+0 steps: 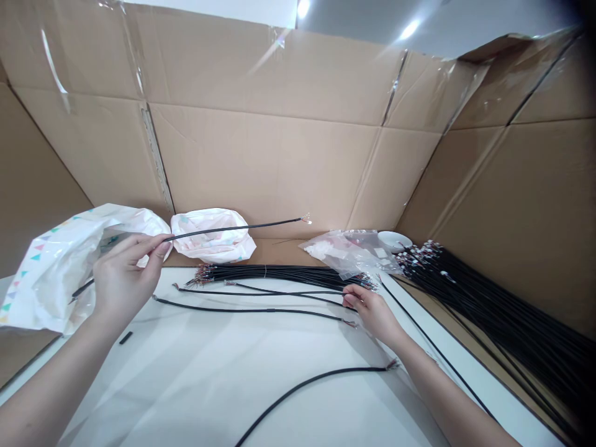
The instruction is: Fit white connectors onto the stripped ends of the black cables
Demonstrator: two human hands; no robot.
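Raised at the left, my left hand (125, 273) pinches a thin black cable (233, 229) between thumb and fingers. That cable stretches to the right through the air and ends in bare, splayed wires; its other end shows behind the hand. My right hand (375, 313) is low over the white table, its fingertips closed on the right end of another black cable (261, 293) lying there. A second loose cable (316, 300) crosses under it, and a third (261, 310) lies just in front. A curved cable (316, 376) rests nearer to me.
Behind the loose cables lies a tied cable bundle (288, 273). A large cable bundle (503, 304) fills the right side. White bags (212, 220), a clear plastic bag (367, 248) and a white bowl (395, 241) stand along the cardboard wall (270, 161). A short black piece (125, 338) lies left.
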